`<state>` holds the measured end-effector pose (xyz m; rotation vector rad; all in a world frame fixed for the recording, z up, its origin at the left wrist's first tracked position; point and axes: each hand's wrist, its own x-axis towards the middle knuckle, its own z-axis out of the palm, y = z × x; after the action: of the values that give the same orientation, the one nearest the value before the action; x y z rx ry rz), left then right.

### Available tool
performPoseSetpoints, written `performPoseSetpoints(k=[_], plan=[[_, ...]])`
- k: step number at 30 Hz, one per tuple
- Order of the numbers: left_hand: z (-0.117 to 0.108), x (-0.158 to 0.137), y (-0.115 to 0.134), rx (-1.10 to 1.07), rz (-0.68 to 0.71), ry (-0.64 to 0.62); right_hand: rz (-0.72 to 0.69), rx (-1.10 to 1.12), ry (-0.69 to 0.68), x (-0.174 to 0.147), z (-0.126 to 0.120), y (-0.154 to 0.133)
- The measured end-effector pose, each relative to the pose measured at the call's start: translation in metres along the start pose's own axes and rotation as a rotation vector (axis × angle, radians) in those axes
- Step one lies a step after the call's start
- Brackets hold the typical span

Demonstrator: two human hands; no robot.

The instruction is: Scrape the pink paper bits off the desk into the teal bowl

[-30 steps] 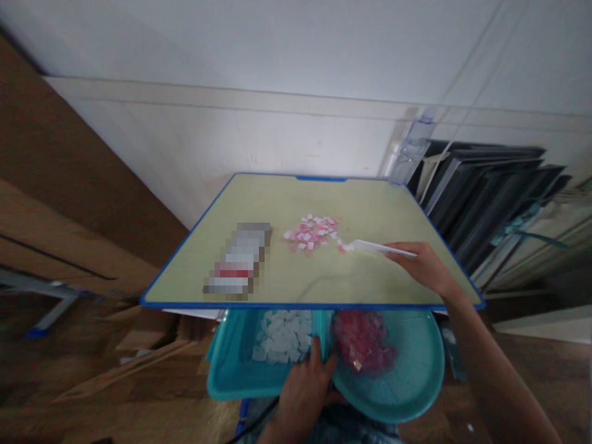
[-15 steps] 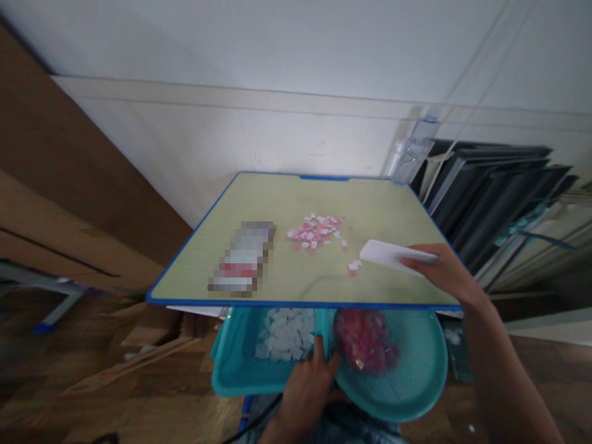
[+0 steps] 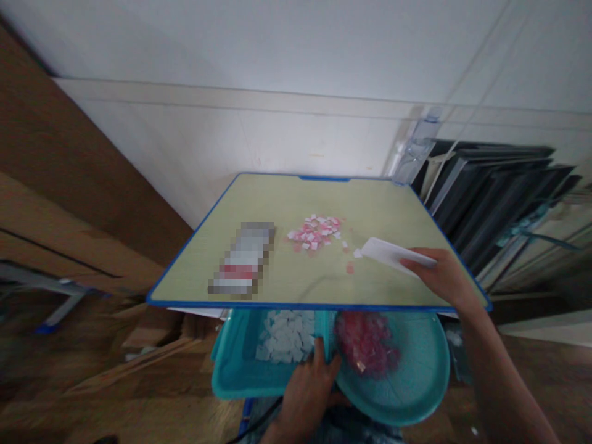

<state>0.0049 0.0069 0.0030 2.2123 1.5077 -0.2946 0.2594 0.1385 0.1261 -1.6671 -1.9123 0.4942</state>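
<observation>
Pink and white squares (image 3: 314,233) lie piled mid-counter (image 3: 370,203); at four o'clock from them our right hand (image 3: 439,274) grips a white card (image 3: 388,255), its tip just beside a loose one. At six o'clock our left hand (image 3: 308,385) lies between a tray (image 3: 221,364) and a bowl (image 3: 420,364); whether it grips, we cannot tell.

A clear bottle (image 3: 417,148) is near the white wall (image 3: 277,135). Beside it, dark boards (image 3: 499,185) lean together. A big brown panel (image 3: 78,142) is on the left. The floor (image 3: 157,410) is brown.
</observation>
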Motion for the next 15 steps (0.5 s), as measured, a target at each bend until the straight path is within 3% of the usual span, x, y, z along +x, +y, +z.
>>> performPoseSetpoints(k=[5, 10, 15], plan=[[-0.001, 0.001, 0.0, -0.003, 0.0, -0.019, -0.02, 0.04, -0.056, -0.002, -0.009, 0.007], [-0.001, 0.001, 0.0, 0.0, 0.005, -0.021, 0.04, 0.013, 0.121, -0.003, -0.015, 0.012], [-0.005, 0.0, 0.001, -0.012, -0.004, -0.027, 0.025, 0.09, 0.167, 0.01, -0.002, 0.011]])
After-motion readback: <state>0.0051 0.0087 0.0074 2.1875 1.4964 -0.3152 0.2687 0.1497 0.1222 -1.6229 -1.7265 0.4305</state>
